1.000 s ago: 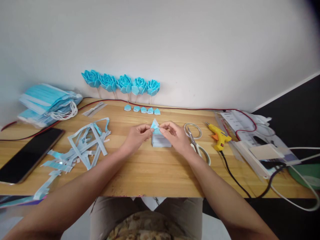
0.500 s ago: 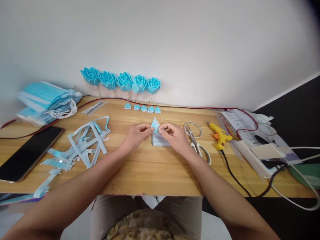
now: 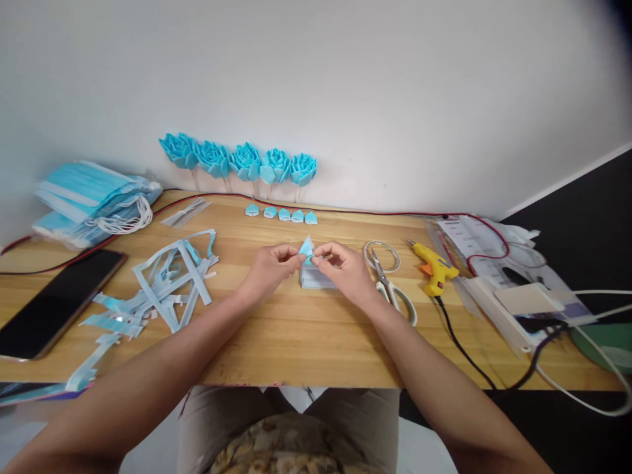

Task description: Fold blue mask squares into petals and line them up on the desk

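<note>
Between my two hands is a small folded piece of blue mask fabric [image 3: 307,246], its pointed tip upward. My left hand [image 3: 275,266] pinches its left lower edge between thumb and fingers. On the other side my right hand [image 3: 344,268] pinches the right lower edge, the two thumbs almost meeting. Just under the fingers lies a stack of pale cut fabric pieces [image 3: 316,278] on the wooden table [image 3: 296,336], partly covered by my right hand. Beyond, several small folded blue petals [image 3: 284,214] sit in a row.
Several blue fabric flowers [image 3: 245,162] on sticks lean against the wall. Scissors [image 3: 390,283] and a yellow glue gun [image 3: 434,268] lie to the right, near a power strip [image 3: 498,316]. At left are fabric scraps [image 3: 172,283], a phone [image 3: 59,306] and a pile of masks [image 3: 93,194].
The folded fabric piece has shifted slightly, its tip leaning a little more to the right and lower. Both hands keep nearly the same place.
</note>
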Tool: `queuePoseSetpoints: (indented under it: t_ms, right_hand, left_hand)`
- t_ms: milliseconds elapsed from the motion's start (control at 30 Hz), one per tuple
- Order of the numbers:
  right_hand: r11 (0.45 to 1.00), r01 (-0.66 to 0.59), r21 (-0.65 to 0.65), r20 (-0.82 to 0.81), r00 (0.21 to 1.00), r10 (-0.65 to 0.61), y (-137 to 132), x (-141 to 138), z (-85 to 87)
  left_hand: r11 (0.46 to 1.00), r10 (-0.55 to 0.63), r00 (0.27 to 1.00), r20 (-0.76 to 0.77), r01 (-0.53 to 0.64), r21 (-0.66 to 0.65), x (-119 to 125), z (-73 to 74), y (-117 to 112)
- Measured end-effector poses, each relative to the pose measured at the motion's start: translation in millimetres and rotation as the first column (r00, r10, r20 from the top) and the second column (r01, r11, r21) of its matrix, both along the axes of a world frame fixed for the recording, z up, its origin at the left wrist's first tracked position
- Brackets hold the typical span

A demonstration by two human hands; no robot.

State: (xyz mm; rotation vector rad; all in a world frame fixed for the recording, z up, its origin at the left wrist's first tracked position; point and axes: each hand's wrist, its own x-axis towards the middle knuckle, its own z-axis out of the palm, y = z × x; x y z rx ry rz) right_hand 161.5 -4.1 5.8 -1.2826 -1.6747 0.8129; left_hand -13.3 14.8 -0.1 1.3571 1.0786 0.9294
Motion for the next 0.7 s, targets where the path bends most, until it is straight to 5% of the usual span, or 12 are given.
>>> queuePoseSetpoints:
  t_ms: [700]
  right_hand:
    - [0.987, -0.139, 0.084, 0.141, 0.982, 0.126, -1.0, 6.0, 2.4]
  left_hand:
    - [1.000, 0.000, 1.000, 0.015, 0.000, -0.021, -2.5, 1.8, 1.9]
